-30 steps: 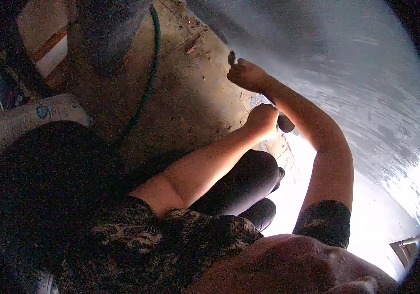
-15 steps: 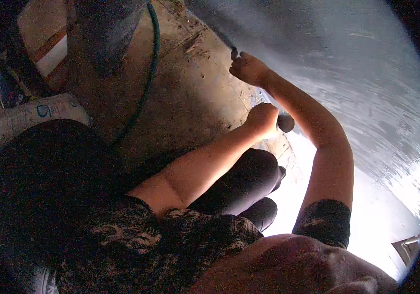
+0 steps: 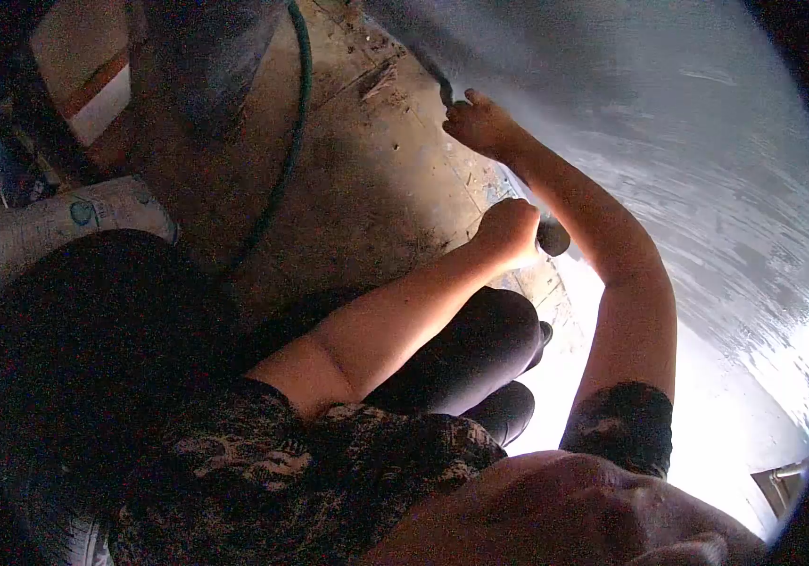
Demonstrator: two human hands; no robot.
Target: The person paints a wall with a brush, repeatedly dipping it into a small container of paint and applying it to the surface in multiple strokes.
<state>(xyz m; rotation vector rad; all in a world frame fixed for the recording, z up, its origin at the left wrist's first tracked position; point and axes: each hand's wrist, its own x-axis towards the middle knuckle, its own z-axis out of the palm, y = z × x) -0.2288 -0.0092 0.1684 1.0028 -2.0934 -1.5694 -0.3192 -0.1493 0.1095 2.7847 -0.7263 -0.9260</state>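
Observation:
My left hand is closed in a fist around a dark round-ended thing. Its kind is not clear; strong white light spreads just below it. Farther up, my right hand is at the edge of a large grey panel with a streaked, scuffed surface. The fingers of that hand are bent over the panel's rim, one finger lifted, beside a small dark piece. Whether they grip that piece is hard to make out, as the fingertips are partly hidden.
A green hose runs across the stained floor. To the left lies a printed paper sack. My bent knees are under my left forearm. A tyre shows at the bottom left. Glare washes out the lower right.
My right hand has shifted slightly up along the panel's edge, and one finger is now raised more. My left hand and the dark thing in it have barely moved.

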